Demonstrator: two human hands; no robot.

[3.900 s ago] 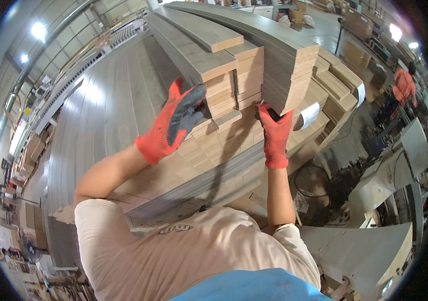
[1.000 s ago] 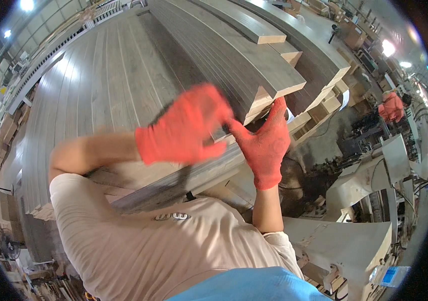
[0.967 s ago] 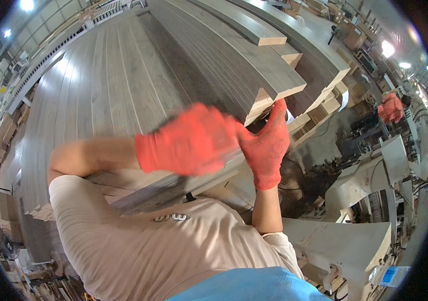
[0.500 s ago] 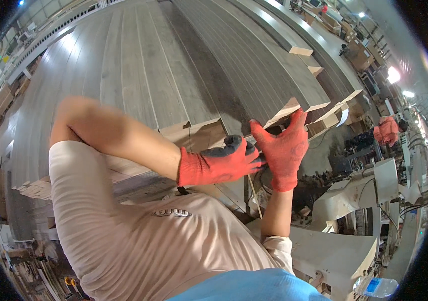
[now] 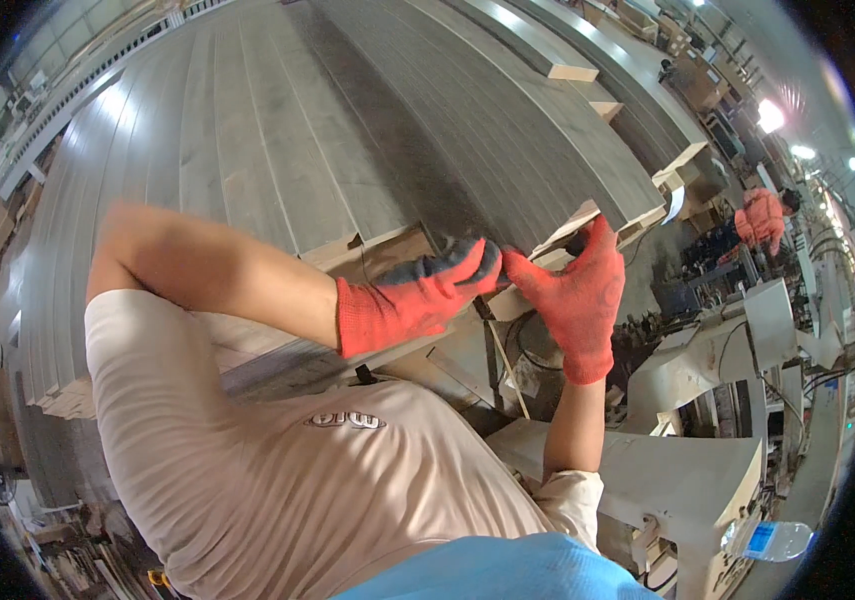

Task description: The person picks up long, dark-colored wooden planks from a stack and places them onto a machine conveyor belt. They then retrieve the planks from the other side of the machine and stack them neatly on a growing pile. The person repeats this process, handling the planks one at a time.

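My left hand (image 5: 417, 295), in a red glove with black coating, reaches across to the plank ends. Its fingers are bent and pressed together close to the right thumb; what they hold, if anything, is hidden. My right hand (image 5: 577, 295), in a matching red glove, is at the pale cut end of a grey wood plank (image 5: 507, 150). Thumb and fingers sit at the two sides of that end, with part of the grip hidden. Broad grey planks (image 5: 247, 150) lie side by side in a stack, their ends uneven toward me.
Another plank (image 5: 572, 72) juts out at the far right of the stack. Pale machinery (image 5: 687, 365) stands to my right, with a clear plastic bottle (image 5: 777, 540) below it. Farther right is a red-gloved hand (image 5: 762, 215). Cardboard boxes (image 5: 702, 80) are at the back right.
My left hand has moved slightly up, and its fingers have shifted from below the right thumb to beside it. The right hand stays at the plank end. The view has shifted a little.
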